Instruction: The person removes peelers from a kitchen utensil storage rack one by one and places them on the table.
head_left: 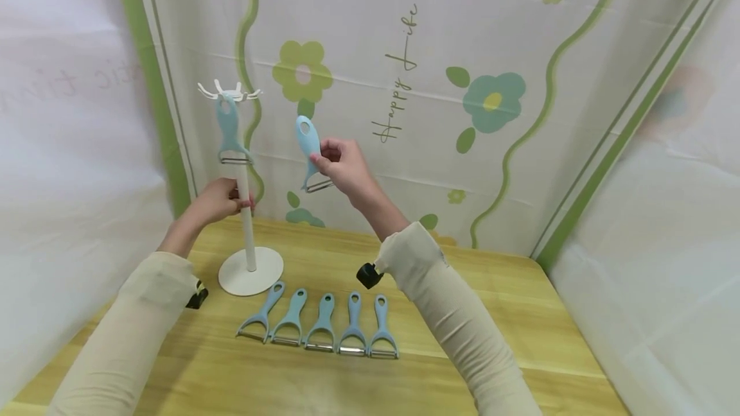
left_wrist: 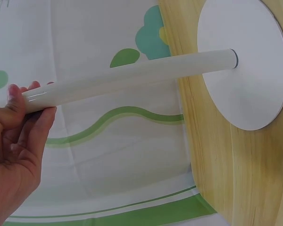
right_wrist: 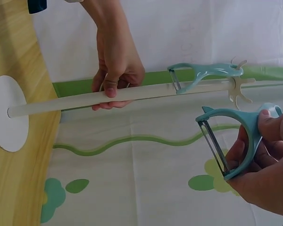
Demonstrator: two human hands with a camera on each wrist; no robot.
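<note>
My left hand grips the post of a white hook stand partway up; the left wrist view shows its fingers and thumb round the post. In my right hand a light blue Y-shaped peeler is pinched by the handle, blade end down, to the right of the stand and apart from it. Another blue peeler hangs by its handle hole from the hooks at the top. The right wrist view shows the held peeler's frame and blade plainly.
Several blue peelers lie in a row on the wooden table, blades toward me. The stand's round white base sits behind their left end. A patterned curtain hangs behind the table, and white cloth flanks both sides.
</note>
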